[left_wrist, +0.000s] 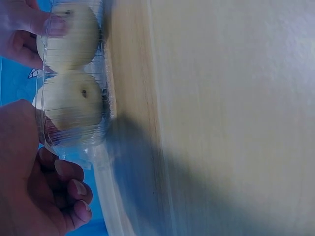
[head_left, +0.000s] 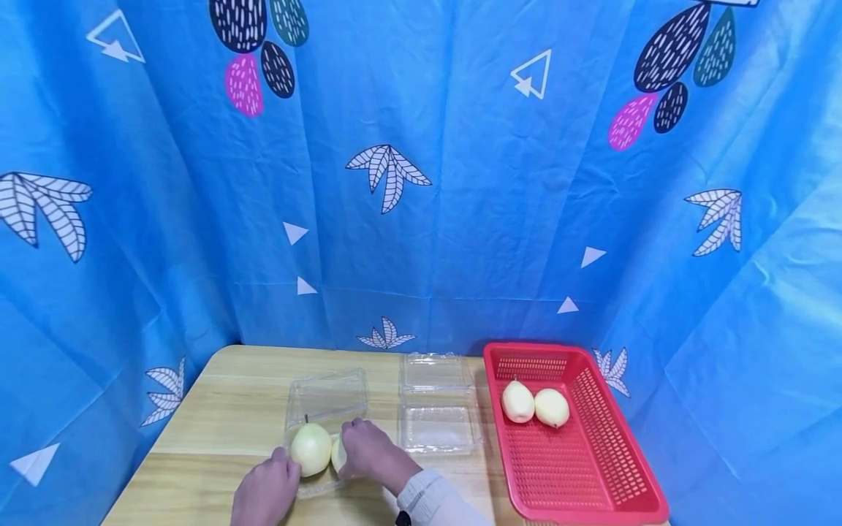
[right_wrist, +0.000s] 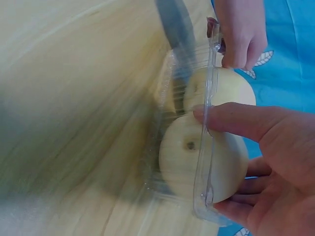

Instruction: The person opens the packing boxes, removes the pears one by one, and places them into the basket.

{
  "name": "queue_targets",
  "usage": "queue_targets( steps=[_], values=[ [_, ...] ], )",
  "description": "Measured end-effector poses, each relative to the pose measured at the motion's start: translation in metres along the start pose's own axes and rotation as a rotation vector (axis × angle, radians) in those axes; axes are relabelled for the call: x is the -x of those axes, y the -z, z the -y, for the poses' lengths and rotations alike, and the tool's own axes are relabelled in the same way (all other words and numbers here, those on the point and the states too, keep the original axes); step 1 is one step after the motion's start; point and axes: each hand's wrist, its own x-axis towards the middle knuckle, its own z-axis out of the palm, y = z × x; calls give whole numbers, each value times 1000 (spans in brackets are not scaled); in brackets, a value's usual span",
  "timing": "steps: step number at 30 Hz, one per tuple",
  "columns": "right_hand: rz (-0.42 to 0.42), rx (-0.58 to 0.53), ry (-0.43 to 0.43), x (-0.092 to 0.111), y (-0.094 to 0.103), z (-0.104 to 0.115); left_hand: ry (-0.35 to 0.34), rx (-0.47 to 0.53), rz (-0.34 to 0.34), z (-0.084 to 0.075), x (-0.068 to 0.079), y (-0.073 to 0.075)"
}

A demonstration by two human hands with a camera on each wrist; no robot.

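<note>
A clear plastic clamshell box (head_left: 327,394) lies open on the table, its lid folded back to the far side. Two pale yellow pears sit side by side in its near half. At the box's left end, my left hand (head_left: 265,491) grips the rim, beside the left pear (head_left: 311,450). My right hand (head_left: 370,451) holds the right pear (right_wrist: 184,157). In the right wrist view its thumb lies on the pear's near side, the fingers behind it. The head view shows only a strip of that pear, the rest hidden by the hand.
A second open clear clamshell (head_left: 437,405) lies right of the first. Further right stands a red plastic basket (head_left: 566,475) holding two pears (head_left: 518,402). The wooden table (head_left: 191,467) ends at a blue patterned curtain (head_left: 381,256) behind and at both sides.
</note>
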Motion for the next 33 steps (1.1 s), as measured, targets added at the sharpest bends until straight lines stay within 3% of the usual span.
queue_targets(
  steps=[8, 15, 21, 33],
  values=[
    [-46, -22, 17, -1, -3, -3, 5, 8, 2, -1, 0, -1],
    [-138, 23, 34, 1, -6, -6, 8, 20, -7, 0, 1, -3],
    [-191, -76, 41, 2, -7, -12, 21, 28, 1, -1, 1, -2],
    [-224, -198, 78, 13, 13, -21, 27, 27, 17, -3, 2, 0]
  ],
)
